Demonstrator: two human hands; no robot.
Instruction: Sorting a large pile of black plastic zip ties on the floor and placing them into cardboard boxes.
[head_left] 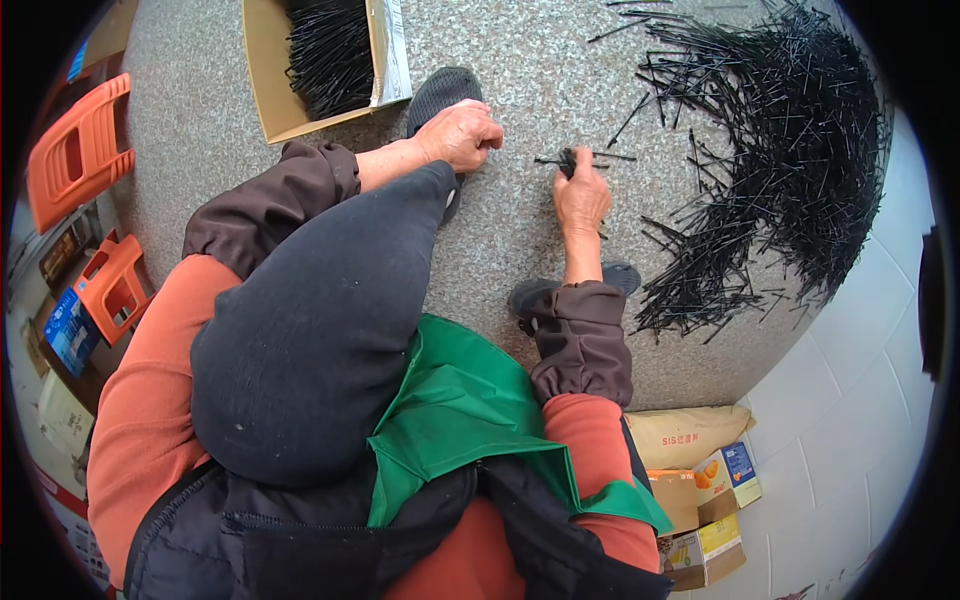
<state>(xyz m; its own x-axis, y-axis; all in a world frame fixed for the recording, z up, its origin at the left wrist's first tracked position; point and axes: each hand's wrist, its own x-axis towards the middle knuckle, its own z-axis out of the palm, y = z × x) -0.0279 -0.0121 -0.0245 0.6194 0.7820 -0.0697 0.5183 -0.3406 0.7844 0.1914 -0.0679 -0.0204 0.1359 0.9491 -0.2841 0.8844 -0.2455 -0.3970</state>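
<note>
My right hand (582,196) pinches a few thin black plastic sticks (620,156) just above the speckled floor. Their ends poke out on both sides of its fingers. To its left, my left hand (461,136) is curled closed over the toe of my dark shoe (441,88); whatever its fingers may hold is hidden. A big loose pile of the same black sticks (800,150) spreads over the floor to the right, with stray ones at its near edge. Beyond my left hand stands an open cardboard box (268,70) with black sticks lying roughly side by side in it.
Orange plastic stools (82,150) stand at the far left, beside a blue package (70,332). A tan sack (690,436) and several small cartons (715,545) lie at the lower right, along a pale tiled wall (840,400). My bent knee (320,320) rises at centre left.
</note>
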